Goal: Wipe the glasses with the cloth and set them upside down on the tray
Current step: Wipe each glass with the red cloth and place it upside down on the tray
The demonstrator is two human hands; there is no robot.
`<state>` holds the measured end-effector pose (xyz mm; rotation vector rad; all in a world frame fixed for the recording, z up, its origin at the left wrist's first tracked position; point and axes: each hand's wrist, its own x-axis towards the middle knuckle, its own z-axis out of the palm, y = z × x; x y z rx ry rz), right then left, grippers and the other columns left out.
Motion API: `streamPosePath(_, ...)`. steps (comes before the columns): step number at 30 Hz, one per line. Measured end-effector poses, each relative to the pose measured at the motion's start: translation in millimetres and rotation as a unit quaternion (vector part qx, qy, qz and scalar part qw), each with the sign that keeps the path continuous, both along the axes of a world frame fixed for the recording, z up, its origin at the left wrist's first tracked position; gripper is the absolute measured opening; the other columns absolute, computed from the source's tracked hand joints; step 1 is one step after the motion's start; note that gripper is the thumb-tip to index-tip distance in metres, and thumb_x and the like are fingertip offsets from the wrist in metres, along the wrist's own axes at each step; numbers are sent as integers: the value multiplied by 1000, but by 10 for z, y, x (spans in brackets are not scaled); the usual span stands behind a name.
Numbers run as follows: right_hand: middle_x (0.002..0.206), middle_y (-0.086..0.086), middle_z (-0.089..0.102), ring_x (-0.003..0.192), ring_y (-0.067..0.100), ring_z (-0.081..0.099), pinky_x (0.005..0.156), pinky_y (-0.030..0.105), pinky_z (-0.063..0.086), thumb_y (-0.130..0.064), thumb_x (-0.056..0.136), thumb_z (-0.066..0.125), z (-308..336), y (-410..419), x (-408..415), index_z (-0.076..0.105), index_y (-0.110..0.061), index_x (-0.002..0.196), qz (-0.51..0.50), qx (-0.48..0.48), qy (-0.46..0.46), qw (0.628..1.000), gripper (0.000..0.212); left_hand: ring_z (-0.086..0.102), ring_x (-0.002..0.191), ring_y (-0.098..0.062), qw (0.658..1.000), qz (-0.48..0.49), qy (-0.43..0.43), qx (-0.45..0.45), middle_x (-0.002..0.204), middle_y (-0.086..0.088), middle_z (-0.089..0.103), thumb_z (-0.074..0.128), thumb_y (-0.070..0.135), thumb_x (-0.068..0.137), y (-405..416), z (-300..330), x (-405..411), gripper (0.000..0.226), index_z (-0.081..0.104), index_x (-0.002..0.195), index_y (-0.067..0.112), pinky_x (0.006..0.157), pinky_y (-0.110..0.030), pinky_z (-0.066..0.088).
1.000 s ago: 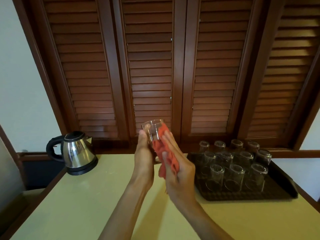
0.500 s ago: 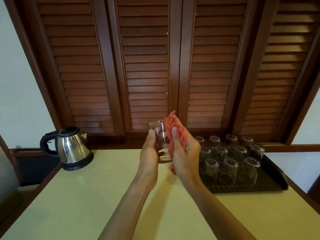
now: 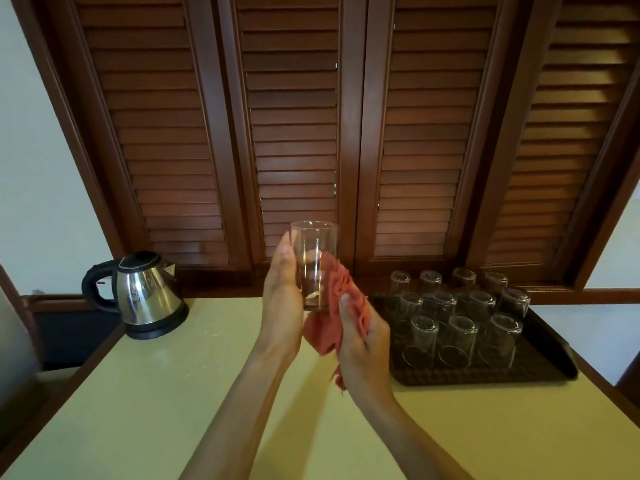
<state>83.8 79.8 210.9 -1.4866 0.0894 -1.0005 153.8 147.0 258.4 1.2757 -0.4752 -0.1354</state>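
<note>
My left hand [image 3: 284,299] holds a clear drinking glass [image 3: 314,251] upright above the table, mouth up, fingers wrapped round its far side. My right hand [image 3: 363,344] grips a bunched red cloth [image 3: 337,306] and presses it against the lower right side and base of the glass. To the right, a dark tray [image 3: 540,374] holds several clear glasses [image 3: 457,336] standing upside down in rows.
A steel electric kettle [image 3: 143,294] stands at the back left of the pale yellow table [image 3: 138,410]. Brown louvred shutters [image 3: 294,133] close off the wall behind. The tray's front strip, nearest me, is bare.
The cloth slid from the top of the glass down to its lower side and base. My right hand dropped lower, and the glass now stands upright with its upper part uncovered.
</note>
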Motion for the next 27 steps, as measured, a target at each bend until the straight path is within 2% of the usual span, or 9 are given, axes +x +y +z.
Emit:
streamPosePath(4, 85, -3, 76, 79, 9, 72, 71, 21, 56, -37, 97, 50, 331, -164, 124, 69, -16, 115, -16, 33, -37, 999, 34, 66, 115, -6, 996, -20, -44, 71, 130, 2, 66, 29, 63, 107, -36, -114, -126, 52, 54, 143, 35, 98, -32, 57)
streamPosePath(8, 66, -8, 66, 56, 5, 59, 53, 19, 48, -44, 96, 50, 43, 80, -18, 68, -11, 116, 8, -18, 2, 1000, 42, 67, 117, -18, 998, 12, -45, 38, 136, -8, 62, 53, 73, 92, 4, -7, 13, 63, 57, 139, 31, 80, -20, 58)
streamPosePath(13, 83, -7, 77, 79, 6, 73, 71, 19, 56, -31, 99, 48, 368, -130, 74, 67, -19, 101, 27, 102, -25, 994, 23, 68, 108, 0, 997, -18, -51, 57, 116, 8, 72, 36, 62, 101, 2, -117, -129, 41, 61, 125, 40, 86, -19, 57)
streamPosePath(15, 77, -6, 74, 72, 8, 70, 66, 20, 55, -38, 96, 50, 355, -104, 80, 68, -22, 99, 21, 65, -28, 997, 24, 60, 125, -11, 997, -3, -37, 65, 130, 1, 65, 27, 75, 99, -29, -171, -97, 64, 60, 133, 32, 99, -31, 53)
streamPosePath(17, 67, -4, 65, 60, 9, 61, 55, 20, 50, -45, 91, 51, 121, 58, 8, 68, -20, 95, 24, 63, 14, 998, 30, 57, 128, -18, 998, 10, -40, 54, 139, -6, 55, 26, 80, 96, -3, -74, -5, 76, 48, 144, 26, 93, -29, 52)
streamPosePath(20, 81, 1, 73, 79, 18, 71, 73, 31, 57, -48, 89, 53, 75, 107, 9, 70, -21, 93, 36, 118, 32, 992, 31, 67, 99, 1, 995, -12, -85, 42, 122, -3, 56, 47, 59, 90, 38, 25, 0, 56, 39, 134, 24, 74, -22, 59)
streamPosePath(22, 89, 0, 77, 90, 18, 73, 81, 29, 56, -42, 92, 52, 269, -64, 86, 71, -24, 97, 33, 147, -2, 989, 27, 67, 96, -1, 994, -8, -101, 36, 115, 0, 60, 54, 48, 88, 20, -53, -95, 51, 45, 129, 19, 75, -17, 58)
streamPosePath(24, 85, -3, 75, 85, 13, 72, 77, 23, 55, -39, 95, 51, 417, -136, 127, 70, -22, 103, 25, 101, -24, 994, 28, 67, 99, -9, 995, 20, -97, 28, 109, 0, 66, 50, 49, 91, -6, -118, -115, 46, 56, 125, 18, 74, -14, 55)
streamPosePath(27, 71, -5, 67, 69, 12, 64, 64, 20, 51, -41, 95, 50, 187, 24, 75, 69, -12, 113, 15, 73, 8, 997, 39, 69, 100, 4, 995, 38, -87, 22, 113, 7, 70, 32, 49, 106, -24, -88, -41, 40, 59, 130, 30, 80, -11, 54)
